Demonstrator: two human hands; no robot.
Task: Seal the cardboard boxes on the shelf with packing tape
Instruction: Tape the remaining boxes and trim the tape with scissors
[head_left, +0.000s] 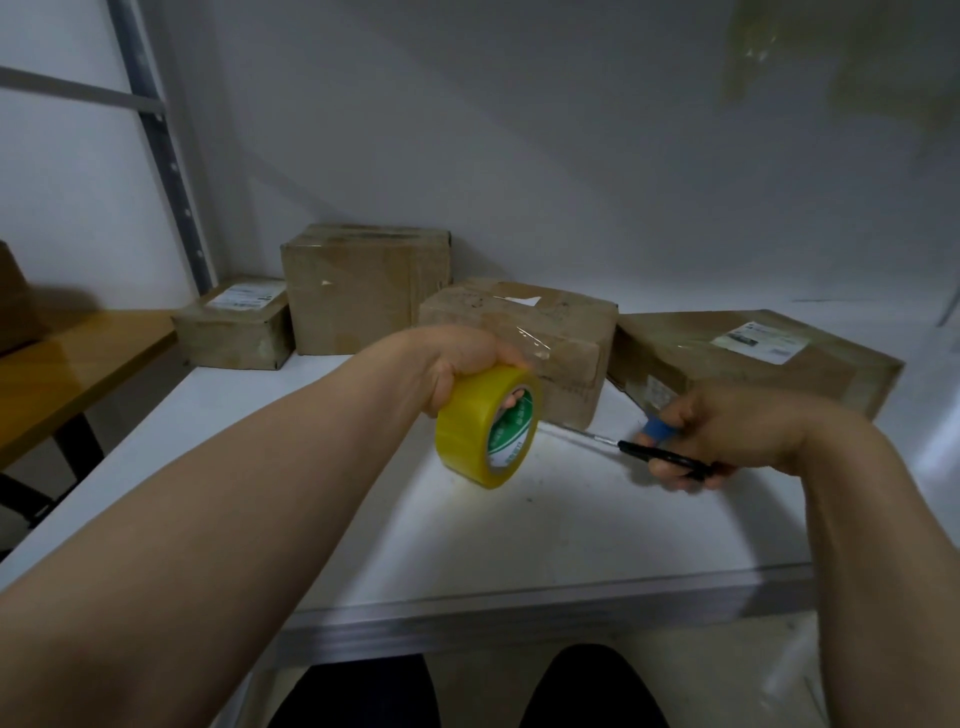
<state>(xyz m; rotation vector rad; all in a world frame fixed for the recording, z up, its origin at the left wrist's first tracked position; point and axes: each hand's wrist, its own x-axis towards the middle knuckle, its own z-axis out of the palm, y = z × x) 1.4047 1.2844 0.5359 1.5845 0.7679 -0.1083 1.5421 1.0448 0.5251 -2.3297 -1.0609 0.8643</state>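
Note:
My left hand (457, 364) grips a yellow roll of packing tape (483, 426) just in front of the middle cardboard box (524, 338). A clear strip of tape runs from the roll up onto that box's front edge. My right hand (727, 431) holds black-handled scissors (660, 457), their blades pointing left toward the foot of the box. A blue band wraps one finger. A tall box (358, 291) stands behind at the left, a small labelled box (234, 332) beside it, and a flat labelled box (753, 364) lies at the right.
The white shelf board (519, 545) has a metal front edge (519, 608). A perforated steel upright (166, 156) rises at the left. A wooden table (67, 374) stands beyond it. The white wall closes the back.

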